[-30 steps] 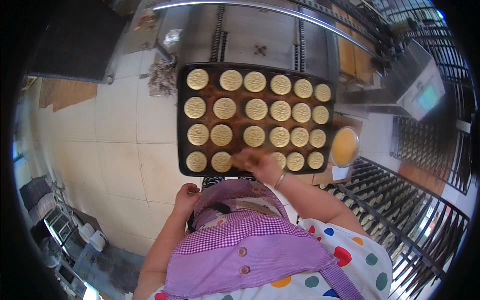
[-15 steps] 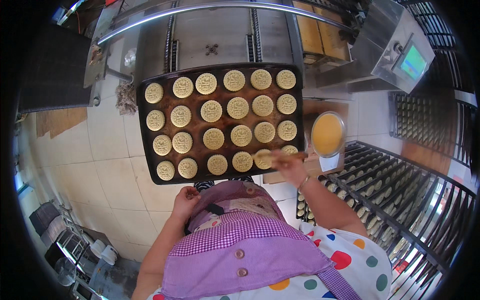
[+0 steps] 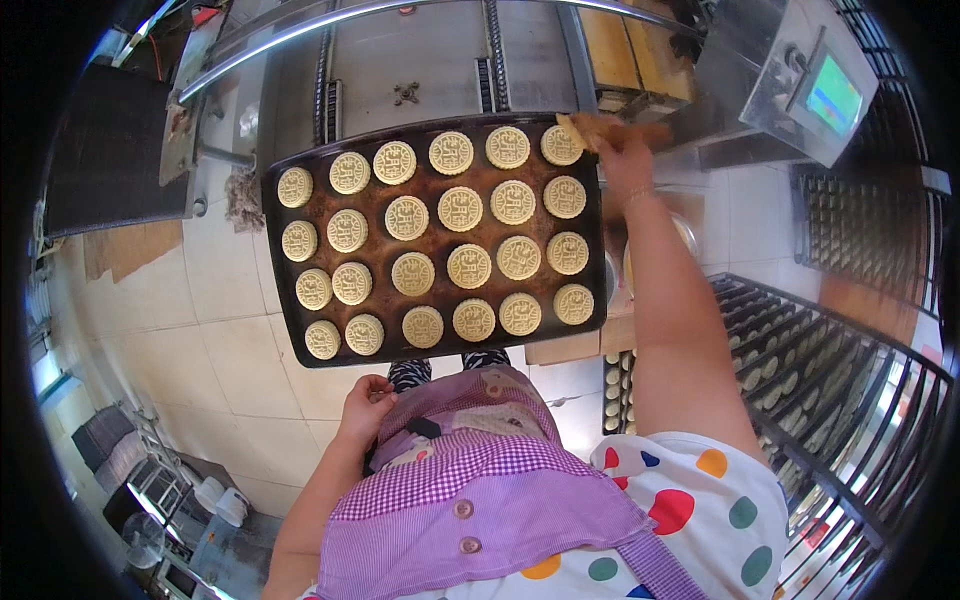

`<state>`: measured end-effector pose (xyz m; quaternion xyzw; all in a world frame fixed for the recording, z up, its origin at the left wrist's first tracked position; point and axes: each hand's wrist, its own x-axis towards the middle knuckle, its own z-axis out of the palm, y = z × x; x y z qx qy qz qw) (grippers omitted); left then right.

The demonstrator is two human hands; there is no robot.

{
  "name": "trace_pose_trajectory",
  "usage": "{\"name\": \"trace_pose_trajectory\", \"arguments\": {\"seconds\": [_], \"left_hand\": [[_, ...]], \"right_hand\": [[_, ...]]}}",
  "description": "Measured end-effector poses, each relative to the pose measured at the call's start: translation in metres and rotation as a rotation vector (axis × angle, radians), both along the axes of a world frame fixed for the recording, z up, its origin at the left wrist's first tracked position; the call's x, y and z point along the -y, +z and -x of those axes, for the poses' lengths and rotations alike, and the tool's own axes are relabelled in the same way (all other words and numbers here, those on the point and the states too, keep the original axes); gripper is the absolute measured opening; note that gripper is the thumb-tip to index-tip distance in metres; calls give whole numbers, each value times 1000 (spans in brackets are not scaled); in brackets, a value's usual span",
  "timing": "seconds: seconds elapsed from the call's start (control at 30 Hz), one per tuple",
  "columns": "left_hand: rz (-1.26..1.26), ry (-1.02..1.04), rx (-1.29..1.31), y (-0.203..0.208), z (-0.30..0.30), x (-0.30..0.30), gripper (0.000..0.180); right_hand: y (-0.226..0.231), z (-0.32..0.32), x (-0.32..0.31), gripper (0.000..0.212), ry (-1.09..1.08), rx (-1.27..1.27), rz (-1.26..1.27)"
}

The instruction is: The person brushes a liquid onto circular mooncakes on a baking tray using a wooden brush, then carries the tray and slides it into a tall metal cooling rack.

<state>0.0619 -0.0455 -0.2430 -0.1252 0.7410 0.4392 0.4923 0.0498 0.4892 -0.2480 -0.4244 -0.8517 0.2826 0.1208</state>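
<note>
We grip a blurred pastry brush (image 3: 579, 127) in our right hand (image 3: 625, 163), its tip at the embossed mooncake (image 3: 560, 149) at the baking tray's (image 3: 283, 320) two o'clock. Our left hand (image 3: 368, 402), off seven o'clock, curls loosely; we cannot tell whether it holds anything. Light, even strokes should spare the pattern best.

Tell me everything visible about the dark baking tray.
The dark baking tray looks like metal: rectangular, round-cornered, low-rimmed, its base stained reddish brown. It lies slightly askew, its far side by a steel machine. Twenty-four round, pale yellow cakes with raised patterns sit on it in four rows of six. The right hand holds a blurred brush at its far right corner; whether either touches the tray is unclear.
</note>
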Motion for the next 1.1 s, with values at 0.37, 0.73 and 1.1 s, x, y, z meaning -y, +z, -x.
{"name": "trace_pose_trajectory", "arguments": {"seconds": [0.37, 0.73, 1.1], "left_hand": [[-18, -228, 10, -1, 32, 46, 31], [5, -287, -122, 7, 72, 126, 33], [19, -82, -192, -20, 73, 160, 29]], "right_hand": [[-7, -227, 205, 31, -453, -391, 556], [-29, -42, 440, 24, 285, -584, 577], [-33, -205, 205, 36, -439, -267, 28]]}}
